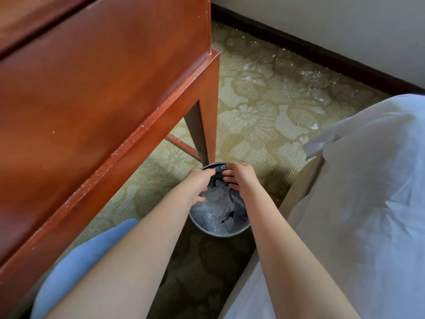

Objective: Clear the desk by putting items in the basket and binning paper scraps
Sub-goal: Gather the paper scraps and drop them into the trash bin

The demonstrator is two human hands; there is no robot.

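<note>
I see: red-brown wooden surface (92, 88), left; white bed (368, 203), right; round metal bin (220, 233) on carpet between them (plastic-lined), paper scraps (218, 201) inside; my left hand (199, 180) and right hand (239, 176) over its far rim, fingers loosely spread, gripping nothing clearly.

Bin (226, 233): round, metal-rimmed, on the patterned carpet (264, 116) by the surface's leg (204, 132).
Contents: white paper scraps (218, 201) in a dark liner (240, 216).
Left hand (197, 179): over the bin's far rim, fingers curled at the liner.
Right hand (240, 177): alongside, fingers spread.
Bed (368, 203): white sheets, right.
</note>
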